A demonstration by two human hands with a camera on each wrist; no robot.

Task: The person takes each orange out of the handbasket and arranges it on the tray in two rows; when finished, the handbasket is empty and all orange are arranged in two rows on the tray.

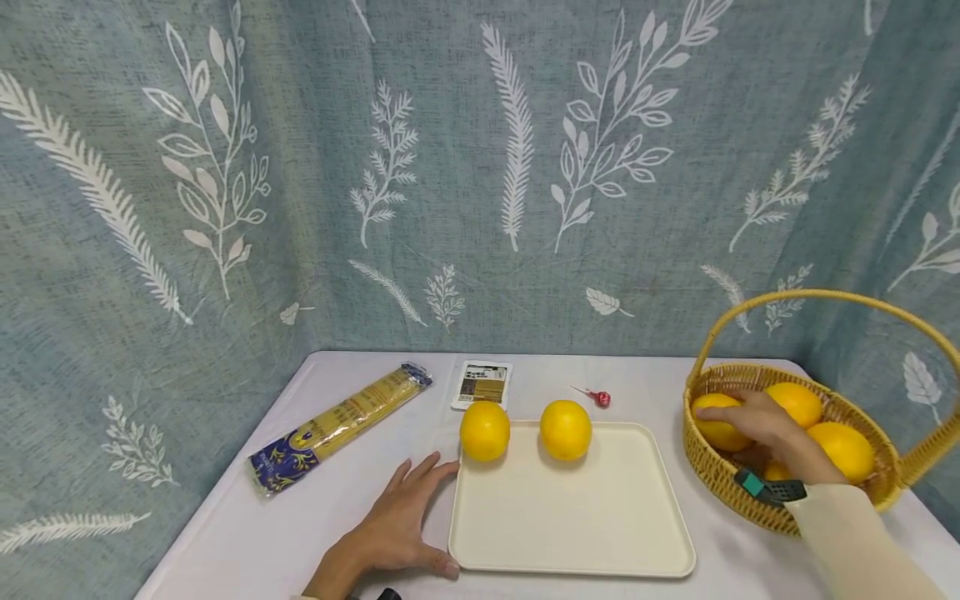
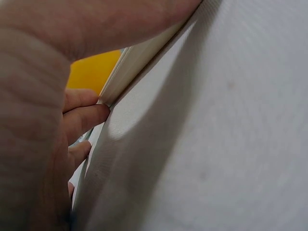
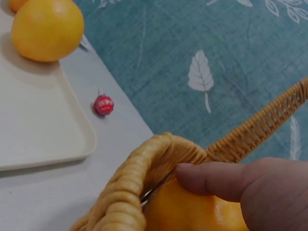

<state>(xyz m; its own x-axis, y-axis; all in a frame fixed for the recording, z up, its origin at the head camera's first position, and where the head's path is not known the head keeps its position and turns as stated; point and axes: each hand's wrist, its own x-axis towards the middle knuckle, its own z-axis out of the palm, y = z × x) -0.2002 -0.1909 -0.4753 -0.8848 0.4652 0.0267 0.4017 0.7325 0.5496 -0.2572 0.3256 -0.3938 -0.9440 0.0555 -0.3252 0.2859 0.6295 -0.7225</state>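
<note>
My right hand (image 1: 772,425) reaches into a wicker basket (image 1: 702,471) on the right and grips an orange (image 1: 712,427) near its left wall. In the right wrist view, the thumb (image 3: 211,179) lies across the top of that orange (image 3: 180,209); the other fingers are largely hidden. Spread out on the table, my left hand (image 1: 397,521) touches the left edge of a cream tray (image 1: 570,521) with its thumb and index finger. Two oranges rest along the tray's far side, a left one (image 1: 484,431) and a right one (image 1: 566,430).
Further oranges (image 1: 842,452) lie in the basket, whose tall handle (image 1: 817,293) arches above it. A pack of spaghetti (image 1: 341,429) lies at the left. Behind the tray are a small flat packet (image 1: 482,383) and a red-wrapped lollipop (image 1: 602,398). A patterned curtain (image 1: 465,183) borders the table.
</note>
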